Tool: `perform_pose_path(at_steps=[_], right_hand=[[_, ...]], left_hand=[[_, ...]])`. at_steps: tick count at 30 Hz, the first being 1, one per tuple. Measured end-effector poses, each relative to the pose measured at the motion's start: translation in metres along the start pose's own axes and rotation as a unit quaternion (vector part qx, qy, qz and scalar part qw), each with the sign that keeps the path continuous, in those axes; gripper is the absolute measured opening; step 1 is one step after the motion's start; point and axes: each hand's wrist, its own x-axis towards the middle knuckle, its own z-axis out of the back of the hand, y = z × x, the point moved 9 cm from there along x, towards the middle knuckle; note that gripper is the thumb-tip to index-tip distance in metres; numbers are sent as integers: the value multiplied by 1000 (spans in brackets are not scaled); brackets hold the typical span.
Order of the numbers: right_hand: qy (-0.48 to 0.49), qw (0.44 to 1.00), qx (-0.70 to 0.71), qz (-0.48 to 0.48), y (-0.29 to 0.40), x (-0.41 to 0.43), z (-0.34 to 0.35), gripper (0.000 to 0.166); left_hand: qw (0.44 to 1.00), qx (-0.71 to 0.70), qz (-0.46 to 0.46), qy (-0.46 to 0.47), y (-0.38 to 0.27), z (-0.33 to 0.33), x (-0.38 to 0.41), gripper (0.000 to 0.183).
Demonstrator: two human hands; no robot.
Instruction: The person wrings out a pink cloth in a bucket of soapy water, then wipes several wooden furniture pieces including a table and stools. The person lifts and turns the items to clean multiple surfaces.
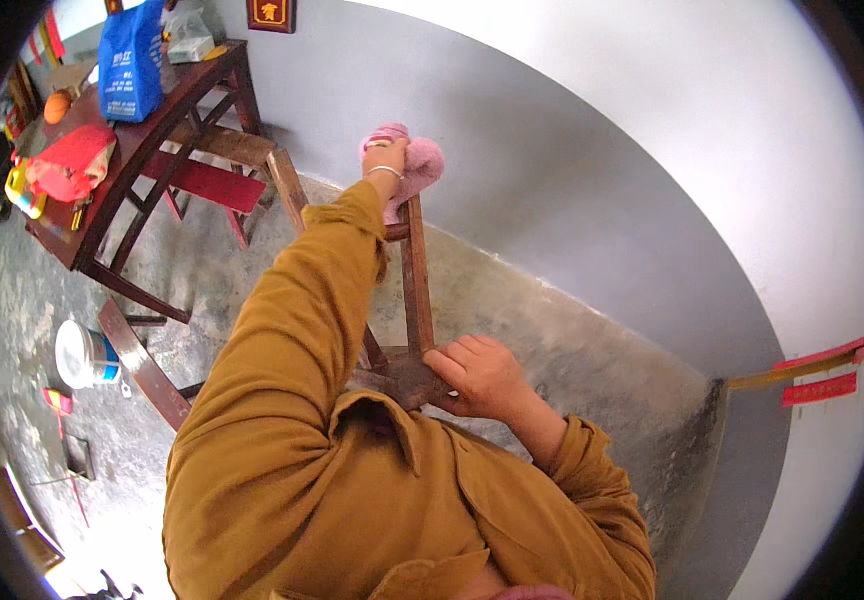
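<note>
My left hand (pixel 385 161), with a pale bracelet at the wrist, grips a bunched pink fluffy cloth (pixel 424 161). The cloth lies against the far end of a dark wooden frame (pixel 417 292), which has a long leg-like bar and a short crosspiece and looks like part of a bench or stool. Close to my chest, my right hand (pixel 480 375) holds the near end of this frame, fingers bent over the wood. My left sleeve hides much of the frame's left side.
At upper left, a dark wooden table (pixel 131 154) bears a blue bag (pixel 130 64), a red bag (pixel 75 161) and an orange ball (pixel 57 106). Benches (pixel 214 142) stand beside it. A white bucket (pixel 75 354) and a dustpan (pixel 79 456) are on the concrete floor. A grey-and-white wall (pixel 552 150) runs along the right.
</note>
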Motion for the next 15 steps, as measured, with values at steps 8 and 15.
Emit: perform_pose_path(at_steps=[8,15], right_hand=[[-32,999,-1,-38,-22,-8,-3,49],[-22,997,1,-73,-15,-2,-8,42]], left_hand=[[965,-135,129,184,38,-65,-44,43],[910,353,-53,212,-34,-65,-86,35]])
